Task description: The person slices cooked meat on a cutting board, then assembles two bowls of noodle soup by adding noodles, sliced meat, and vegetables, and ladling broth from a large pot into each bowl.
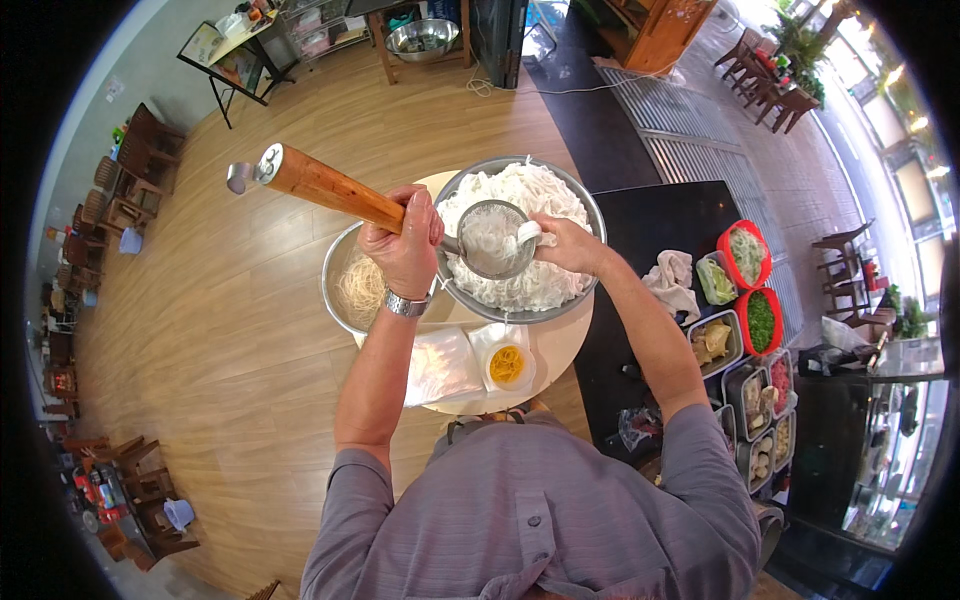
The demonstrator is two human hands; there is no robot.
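My left hand is wrapped around the wooden handle of a strainer, whose hooked end points up and left. The round wire-mesh basket of the strainer hangs over a large metal bowl heaped with white noodles. Some white noodles lie in the mesh. At the basket's right rim, my right hand has its fingers closed on a white bundle, apparently noodles. Left of the big bowl, a second metal bowl holds thin yellowish noodles, partly hidden by my left hand.
On the round table lie clear plastic bags and a cup of yellow rubber bands. A black counter at right bears a cloth, a red basket of chopped greens and several food containers.
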